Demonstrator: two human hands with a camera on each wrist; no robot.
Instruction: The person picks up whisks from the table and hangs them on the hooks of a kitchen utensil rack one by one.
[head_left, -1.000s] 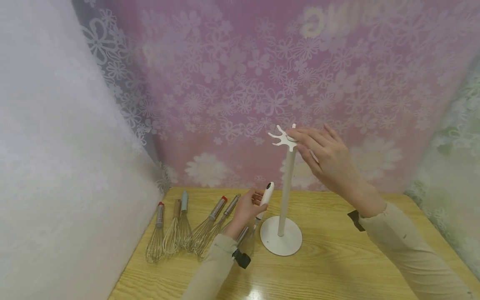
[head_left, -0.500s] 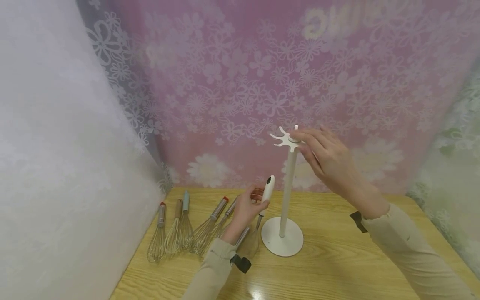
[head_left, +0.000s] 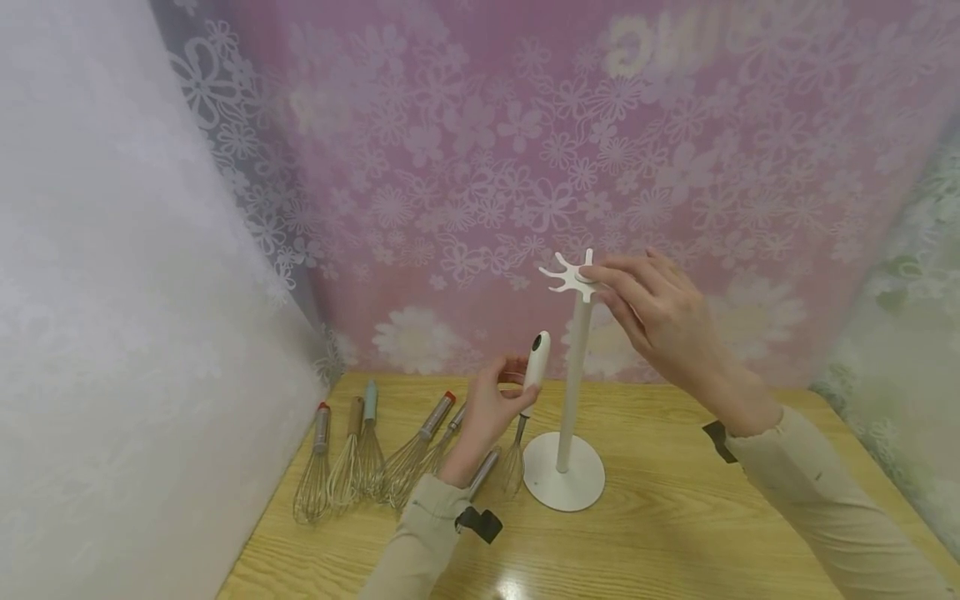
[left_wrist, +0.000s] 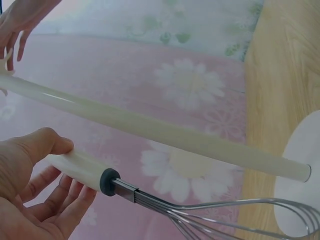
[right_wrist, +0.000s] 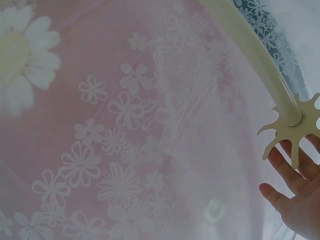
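In the head view my left hand (head_left: 486,410) grips the white handle of a balloon whisk (head_left: 536,371) between thumb and fingers. The whisk stands nearly upright, its wire loops pointing down beside the round base of a white utensil stand (head_left: 573,375). The left wrist view shows the thumb on the cream handle (left_wrist: 80,171) and a dark collar above the wires. My right hand (head_left: 667,321) is at the top of the stand, fingertips on the centre of the pronged hook plate (head_left: 567,277). In the right wrist view those fingers run over the plate, with the thumb apart from it.
Several whisks lie on the wooden table (head_left: 660,517) to the left, among them a red-tipped whisk (head_left: 321,429), a wooden-handled whisk (head_left: 354,417) and a blue-handled whisk (head_left: 370,404). Another metal handle (head_left: 486,471) shows by the left wrist. Flowered pink fabric (head_left: 465,208) hangs behind.
My left hand has raised the white-handled whisk a little, and it now hangs more upright, its wires nearer the stand's base. The right hand keeps its place at the stand's top.
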